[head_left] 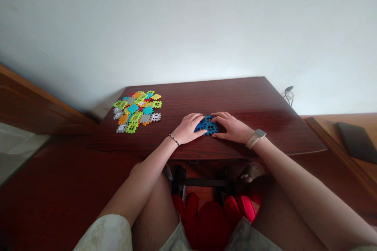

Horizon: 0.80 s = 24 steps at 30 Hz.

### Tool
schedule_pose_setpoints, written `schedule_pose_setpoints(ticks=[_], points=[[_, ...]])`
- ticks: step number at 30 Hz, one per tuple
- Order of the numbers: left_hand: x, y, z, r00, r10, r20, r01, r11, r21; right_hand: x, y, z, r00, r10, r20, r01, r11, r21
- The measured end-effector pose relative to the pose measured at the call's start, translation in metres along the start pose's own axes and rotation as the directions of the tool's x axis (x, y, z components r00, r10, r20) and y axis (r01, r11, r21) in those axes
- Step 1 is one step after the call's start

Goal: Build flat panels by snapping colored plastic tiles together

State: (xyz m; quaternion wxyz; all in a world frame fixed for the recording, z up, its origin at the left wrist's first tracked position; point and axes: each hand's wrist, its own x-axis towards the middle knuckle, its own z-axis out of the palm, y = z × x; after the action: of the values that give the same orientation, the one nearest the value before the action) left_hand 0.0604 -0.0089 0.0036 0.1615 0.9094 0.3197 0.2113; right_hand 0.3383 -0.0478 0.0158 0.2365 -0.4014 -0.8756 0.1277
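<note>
Blue interlocking plastic tiles, with window-like openings and notched edges, lie joined in a flat panel near the table's front edge. At the panel's left side, my left hand grips it, its fingers over the far corner and its thumb at the near edge. My right hand holds the right side in the same way, thumb near and fingers far. Part of the panel is hidden under both hands, so the full number of tiles does not show.
A loose heap of colourful interlocking tiles in green, orange, grey, white and turquoise covers the left of the dark wooden table. Behind it rises a white wall. A black cable hangs past the right edge; a dark flat object lies farther right.
</note>
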Motion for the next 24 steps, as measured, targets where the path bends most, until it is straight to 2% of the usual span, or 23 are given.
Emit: schedule_pose_setpoints(ticks=[7,24], points=[[0.003,0.008,0.005,0.998,-0.053,-0.022,0.054,0.996,0.076,0.0,0.001,-0.001,1.0,0.003,0.006,-0.003,1.0,0.027],[0.005,0.011,0.009,0.994,-0.093,-0.052,0.099,0.988,0.121,-0.003,0.001,-0.006,0.998,0.047,0.04,-0.05,0.996,0.075]])
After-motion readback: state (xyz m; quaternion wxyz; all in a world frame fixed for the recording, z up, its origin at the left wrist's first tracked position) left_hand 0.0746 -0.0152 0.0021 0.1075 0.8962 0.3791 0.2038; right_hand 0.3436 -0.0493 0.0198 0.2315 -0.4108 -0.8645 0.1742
